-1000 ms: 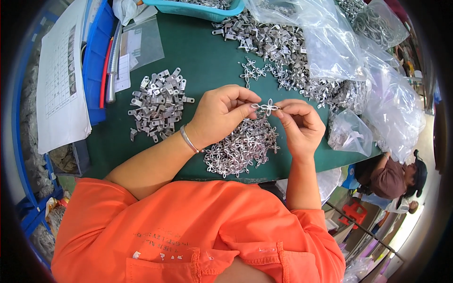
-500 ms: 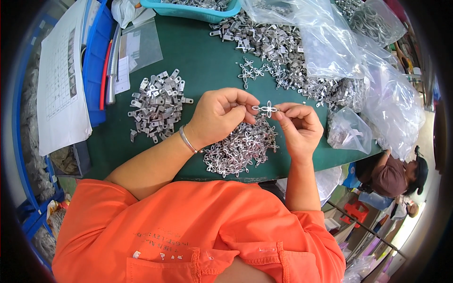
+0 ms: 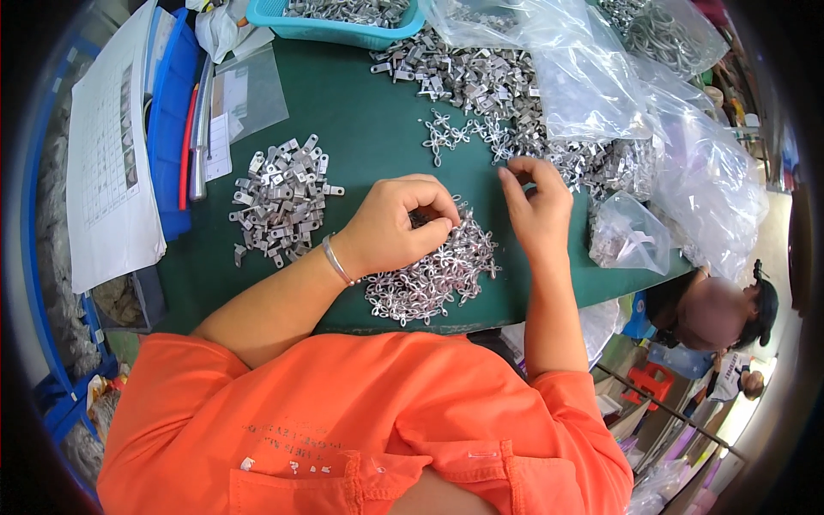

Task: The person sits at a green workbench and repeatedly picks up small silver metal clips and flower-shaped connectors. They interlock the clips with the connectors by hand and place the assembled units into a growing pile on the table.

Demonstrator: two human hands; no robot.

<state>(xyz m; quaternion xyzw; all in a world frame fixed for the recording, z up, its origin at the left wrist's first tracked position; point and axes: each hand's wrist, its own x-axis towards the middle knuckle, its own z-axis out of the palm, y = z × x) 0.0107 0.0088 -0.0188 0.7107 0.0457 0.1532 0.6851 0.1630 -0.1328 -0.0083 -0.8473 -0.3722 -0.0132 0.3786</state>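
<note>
My left hand (image 3: 396,225) rests curled on the green table mat (image 3: 360,112), fingertips on the top of a near heap of small cross-shaped metal parts (image 3: 433,279). Whether it holds one is hidden by the fingers. A thin bangle sits on that wrist. My right hand (image 3: 536,202) reaches further out, fingertips pinched on a small metal piece (image 3: 505,169) at the edge of a loose spread of cross-shaped parts (image 3: 455,133). Left of my hands lies a separate pile of flat metal brackets (image 3: 279,202).
A big heap of brackets (image 3: 481,73) and clear plastic bags (image 3: 712,180) crowd the far right. A turquoise basket (image 3: 335,30) stands at the back, a paper sheet (image 3: 107,163) and blue tray (image 3: 167,129) on the left. Another person (image 3: 712,309) sits below right.
My hands, which held one cross-shaped part together between them, have come apart. The left dropped onto the near heap and the right moved out to the far spread.
</note>
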